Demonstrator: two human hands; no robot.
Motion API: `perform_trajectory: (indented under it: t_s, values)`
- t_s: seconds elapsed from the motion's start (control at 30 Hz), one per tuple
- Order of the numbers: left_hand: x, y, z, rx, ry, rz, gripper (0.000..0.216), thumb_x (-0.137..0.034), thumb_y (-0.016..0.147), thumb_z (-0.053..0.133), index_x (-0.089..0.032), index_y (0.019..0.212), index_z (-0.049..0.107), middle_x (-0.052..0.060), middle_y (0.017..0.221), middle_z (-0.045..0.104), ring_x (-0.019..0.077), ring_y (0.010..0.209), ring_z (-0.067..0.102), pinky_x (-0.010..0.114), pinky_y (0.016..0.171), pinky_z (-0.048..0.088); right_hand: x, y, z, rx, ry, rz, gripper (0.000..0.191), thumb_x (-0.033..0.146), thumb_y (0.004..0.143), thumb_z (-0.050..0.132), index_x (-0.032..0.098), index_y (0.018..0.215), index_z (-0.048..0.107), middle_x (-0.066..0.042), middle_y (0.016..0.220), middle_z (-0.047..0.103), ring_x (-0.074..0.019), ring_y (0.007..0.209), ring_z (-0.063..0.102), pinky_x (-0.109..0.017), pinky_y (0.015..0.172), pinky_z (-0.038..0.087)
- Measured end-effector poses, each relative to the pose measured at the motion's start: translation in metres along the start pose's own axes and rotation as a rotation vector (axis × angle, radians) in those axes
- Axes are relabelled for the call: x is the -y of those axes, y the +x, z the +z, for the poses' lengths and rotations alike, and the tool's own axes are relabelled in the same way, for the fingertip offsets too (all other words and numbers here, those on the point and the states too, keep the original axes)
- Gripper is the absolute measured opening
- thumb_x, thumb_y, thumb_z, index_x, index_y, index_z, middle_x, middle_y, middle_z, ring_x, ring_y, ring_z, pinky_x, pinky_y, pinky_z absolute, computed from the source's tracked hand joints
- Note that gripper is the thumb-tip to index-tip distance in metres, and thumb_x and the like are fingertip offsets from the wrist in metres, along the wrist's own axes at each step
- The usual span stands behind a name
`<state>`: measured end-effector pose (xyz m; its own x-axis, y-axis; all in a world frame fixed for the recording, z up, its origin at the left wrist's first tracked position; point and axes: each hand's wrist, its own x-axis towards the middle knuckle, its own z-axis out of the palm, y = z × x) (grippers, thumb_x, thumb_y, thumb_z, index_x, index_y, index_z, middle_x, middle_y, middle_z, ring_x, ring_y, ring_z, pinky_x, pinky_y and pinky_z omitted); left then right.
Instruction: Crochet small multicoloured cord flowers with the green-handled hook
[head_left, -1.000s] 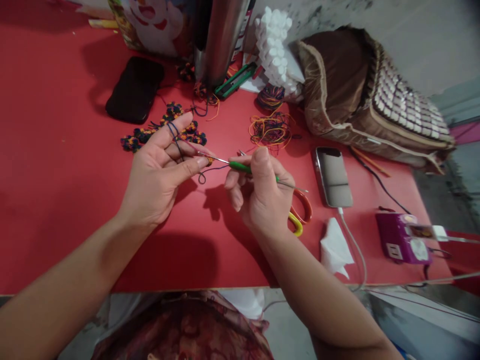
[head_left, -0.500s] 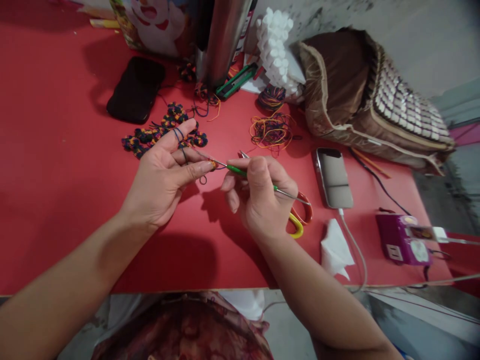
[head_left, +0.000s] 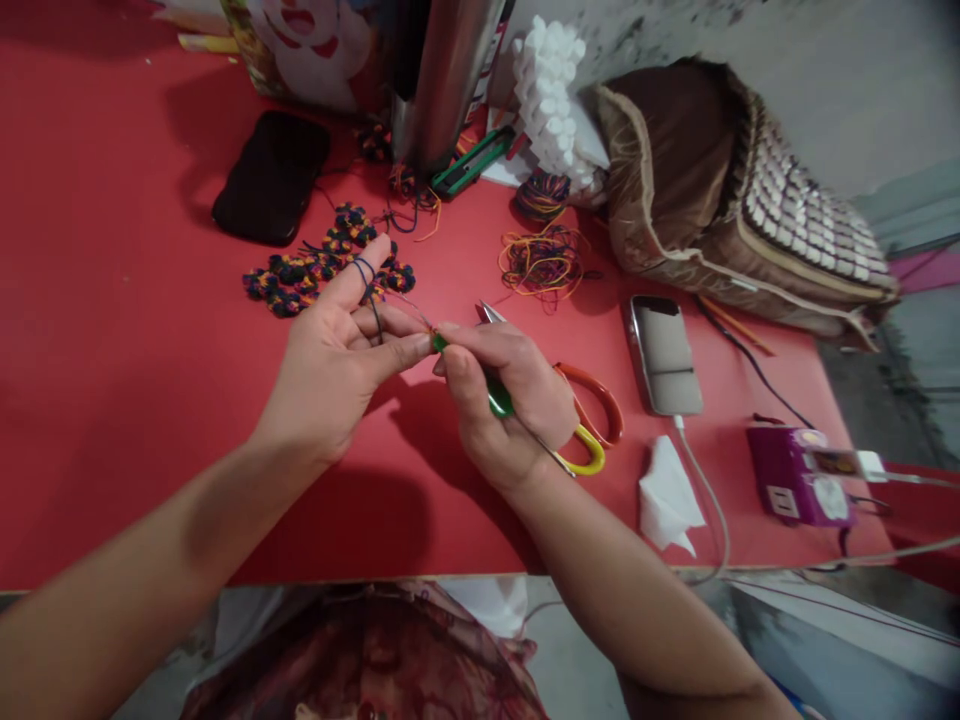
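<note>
My left hand is raised over the red table, thumb and fingers pinched on a tiny multicoloured crochet piece, with dark thread looped round the forefinger. My right hand is closed on a green-handled crochet hook; its fingertips meet the left thumb at the piece. The hook's tip is hidden between the fingers. A chain of finished dark, orange and blue crochet pieces lies just behind the left hand.
Orange-and-yellow scissors lie under my right hand. A tangle of thread, a phone on a cable, a black case, a steel flask, a brown bag, a tissue and a purple device sit around.
My right hand has moved left to the left thumb and turned, so the hook's handle now points down toward the wrist instead of out to the right. The left hand has barely moved.
</note>
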<state>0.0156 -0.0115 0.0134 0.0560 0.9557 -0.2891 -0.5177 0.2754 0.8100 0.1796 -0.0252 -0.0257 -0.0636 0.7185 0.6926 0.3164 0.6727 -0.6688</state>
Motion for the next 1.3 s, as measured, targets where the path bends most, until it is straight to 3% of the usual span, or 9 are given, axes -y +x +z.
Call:
perform_trajectory:
  t_s: [0.13,0.27,0.4,0.67,0.93,1.1,1.3]
  values:
    - [-0.004,0.004,-0.007,0.083,-0.043,-0.086,0.085,0.004,0.078,0.089,-0.024,0.157,0.071,-0.007,0.075,0.075,0.0125,0.072,0.072,0.024,0.076,0.063,0.0,-0.001,0.002,-0.009,0.12,0.035,0.021,0.028,0.112,0.073,0.035,0.128,0.085,0.0,0.089,0.084,-0.0161,0.068,0.076,-0.034,0.073,0.069]
    - [-0.005,0.008,-0.015,0.109,-0.016,-0.058,0.075,0.002,0.076,0.095,-0.024,0.144,0.077,-0.006,0.078,0.076,0.0143,0.076,0.075,0.026,0.078,0.063,0.001,0.003,0.005,-0.022,0.288,0.164,0.015,0.027,0.113,0.075,0.029,0.123,0.085,0.004,0.081,0.082,-0.0069,0.054,0.066,-0.021,0.054,0.058]
    - [-0.005,0.011,-0.019,0.096,-0.016,-0.055,0.068,0.0,0.075,0.101,-0.026,0.134,0.081,-0.006,0.079,0.079,0.0158,0.078,0.075,0.031,0.081,0.063,0.004,0.006,0.005,-0.034,0.358,0.236,0.012,0.034,0.111,0.079,0.026,0.118,0.083,0.004,0.079,0.084,-0.0057,0.05,0.064,-0.017,0.046,0.052]
    - [-0.009,0.012,-0.015,0.03,-0.017,-0.025,0.085,0.007,0.074,0.092,-0.019,0.152,0.069,-0.008,0.076,0.075,0.0156,0.078,0.078,0.03,0.086,0.067,0.007,0.008,0.002,-0.044,0.403,0.304,0.01,0.03,0.106,0.084,0.027,0.115,0.087,0.004,0.08,0.082,-0.0072,0.053,0.066,-0.021,0.051,0.057]
    - [-0.019,0.01,-0.008,-0.009,0.004,-0.034,0.09,0.009,0.075,0.088,-0.016,0.158,0.063,-0.009,0.073,0.071,0.0115,0.072,0.072,0.021,0.08,0.065,-0.006,0.007,0.0,-0.043,0.359,0.193,0.017,0.03,0.106,0.086,0.034,0.121,0.092,0.002,0.087,0.083,-0.0093,0.057,0.068,-0.03,0.062,0.064]
    - [-0.02,0.01,-0.006,-0.019,0.004,-0.046,0.085,0.012,0.077,0.085,-0.017,0.155,0.066,-0.009,0.071,0.07,0.0109,0.071,0.071,0.02,0.079,0.065,-0.011,0.005,-0.003,-0.026,0.354,0.191,0.018,0.035,0.107,0.084,0.037,0.122,0.092,0.002,0.089,0.083,-0.0103,0.059,0.068,-0.031,0.064,0.065]
    - [-0.014,0.013,-0.014,-0.006,-0.018,0.009,0.071,0.006,0.074,0.092,-0.023,0.137,0.077,-0.008,0.073,0.072,0.0144,0.076,0.075,0.025,0.079,0.065,-0.007,0.009,-0.003,-0.041,0.35,0.211,0.018,0.034,0.106,0.084,0.037,0.122,0.092,0.001,0.088,0.084,-0.0104,0.056,0.067,-0.031,0.06,0.065]
